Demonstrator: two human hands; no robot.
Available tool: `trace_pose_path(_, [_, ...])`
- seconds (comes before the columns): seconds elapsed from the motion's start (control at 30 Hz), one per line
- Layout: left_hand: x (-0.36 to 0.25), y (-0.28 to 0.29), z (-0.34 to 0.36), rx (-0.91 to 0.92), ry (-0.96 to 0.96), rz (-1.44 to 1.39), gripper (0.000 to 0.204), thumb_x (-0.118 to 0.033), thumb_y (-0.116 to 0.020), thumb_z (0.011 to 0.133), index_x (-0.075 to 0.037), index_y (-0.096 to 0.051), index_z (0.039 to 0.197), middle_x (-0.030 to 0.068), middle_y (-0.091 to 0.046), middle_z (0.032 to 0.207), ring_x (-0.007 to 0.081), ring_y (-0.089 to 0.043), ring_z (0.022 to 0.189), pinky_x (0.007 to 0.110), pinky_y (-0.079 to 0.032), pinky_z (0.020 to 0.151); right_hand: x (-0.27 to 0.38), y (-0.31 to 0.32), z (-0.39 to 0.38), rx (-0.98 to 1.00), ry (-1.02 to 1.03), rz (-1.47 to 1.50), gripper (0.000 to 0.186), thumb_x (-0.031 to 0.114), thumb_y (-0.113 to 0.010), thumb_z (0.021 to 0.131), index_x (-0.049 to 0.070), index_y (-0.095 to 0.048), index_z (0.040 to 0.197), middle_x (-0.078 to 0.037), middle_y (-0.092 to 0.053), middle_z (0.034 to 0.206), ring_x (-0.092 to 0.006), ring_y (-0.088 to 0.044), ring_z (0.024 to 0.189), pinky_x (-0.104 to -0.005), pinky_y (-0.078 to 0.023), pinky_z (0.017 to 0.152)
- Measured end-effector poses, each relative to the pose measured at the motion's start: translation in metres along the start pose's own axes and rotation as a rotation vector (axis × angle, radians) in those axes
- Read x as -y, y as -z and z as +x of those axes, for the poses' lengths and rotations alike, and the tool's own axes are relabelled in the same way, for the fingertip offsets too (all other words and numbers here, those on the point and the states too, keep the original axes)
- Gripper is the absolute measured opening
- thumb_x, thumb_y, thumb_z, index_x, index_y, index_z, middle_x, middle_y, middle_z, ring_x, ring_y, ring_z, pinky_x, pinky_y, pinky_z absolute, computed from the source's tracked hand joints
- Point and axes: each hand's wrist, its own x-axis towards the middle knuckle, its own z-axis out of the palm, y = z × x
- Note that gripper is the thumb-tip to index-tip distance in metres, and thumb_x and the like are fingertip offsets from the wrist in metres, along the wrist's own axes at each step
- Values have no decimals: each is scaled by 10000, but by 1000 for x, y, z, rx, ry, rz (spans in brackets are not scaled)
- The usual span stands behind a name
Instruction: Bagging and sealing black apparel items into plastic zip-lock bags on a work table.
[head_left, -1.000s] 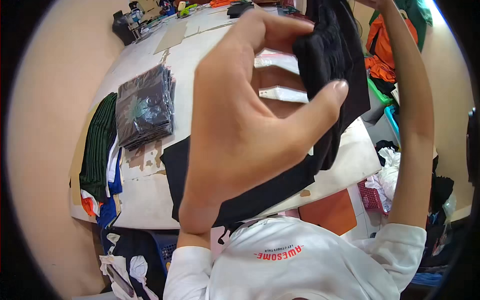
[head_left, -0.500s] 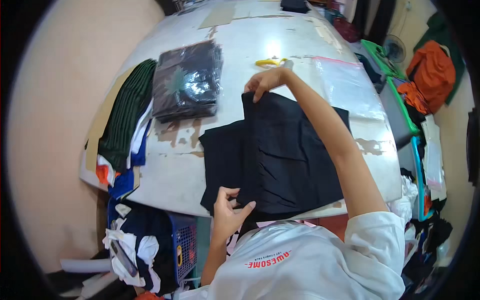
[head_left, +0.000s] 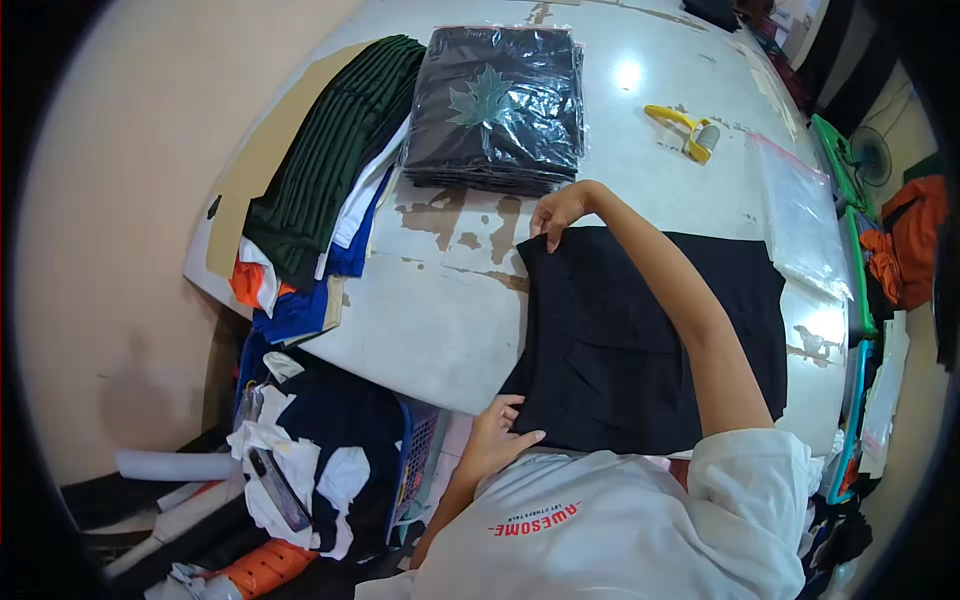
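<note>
A black cloth garment (head_left: 625,340) lies on the table right in front of me, one layer over another; its exact kind does not show. At its far left corner my right hand (head_left: 562,213) pinches the fabric between thumb and fingers, the forearm crossing over the cloth. My left hand (head_left: 492,440) grips the near left corner by the table's front edge, thumb on top and fingers partly hidden. Just beyond the right hand rests a stack of dark garments in clear bags (head_left: 495,110), with a leaf print on top.
To the left lie dark green pleated garments (head_left: 340,150) with white and blue cloth. A yellow-handled tool (head_left: 690,130) and clear plastic bags (head_left: 800,215) are on the white table (head_left: 400,340). Below the table's left edge stands a blue basket (head_left: 415,460) beside a phone (head_left: 280,487) on white cloth.
Both hands have drawn the upper layer leftward, and it now covers most of the lower layer that stuck out at the left. The view has swung toward the left and nearer side.
</note>
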Motion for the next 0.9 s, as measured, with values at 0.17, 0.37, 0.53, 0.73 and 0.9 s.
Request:
trace_pose_path(0.17, [5, 41, 9, 120, 119, -78, 530, -25, -738, 614, 2, -419, 1036, 45, -497, 787, 98, -517, 733, 215, -451, 636, 20, -1, 20, -36, 75, -100, 273, 41, -657, 671, -13, -581, 927, -44, -607, 845, -114, -549, 782, -238, -438, 704])
trace_pose_path(0.37, [18, 59, 31, 320, 130, 70, 542, -215, -725, 664, 29, -415, 1037, 64, -490, 754, 102, -492, 671, 223, -447, 602, -3, -4, 25, -243, 37, -280, 248, 103, -669, 633, 44, -611, 866, -16, -604, 798, -120, -539, 770, -262, -432, 696])
trace_pose_path(0.53, [5, 57, 53, 296, 110, 105, 466, -227, -628, 767, 57, -437, 1085, 130, -552, 907, 158, -551, 797, 262, -454, 680, 6, -65, -17, -1135, 444, -338, 261, 91, -556, 648, 60, -571, 907, -112, -566, 865, -258, -530, 829, -330, -431, 738])
trace_pose_path(0.73, [14, 46, 77, 167, 21, -41, 405, -151, -589, 793, 32, -429, 1117, 139, -524, 956, 134, -536, 785, 245, -439, 703, -32, -165, -123, -1716, 106, -205, 216, 29, -575, 698, 65, -594, 910, -77, -574, 874, -226, -531, 855, -294, -409, 761])
trace_pose_path(0.9, [2, 36, 89, 138, 52, 41, 369, -137, -581, 798, 54, -428, 1074, 120, -537, 936, 109, -521, 763, 208, -417, 669, -128, -252, -217, -2180, -561, -289, 187, 56, -573, 685, 87, -590, 868, -94, -549, 875, -271, -508, 869, -345, -415, 743])
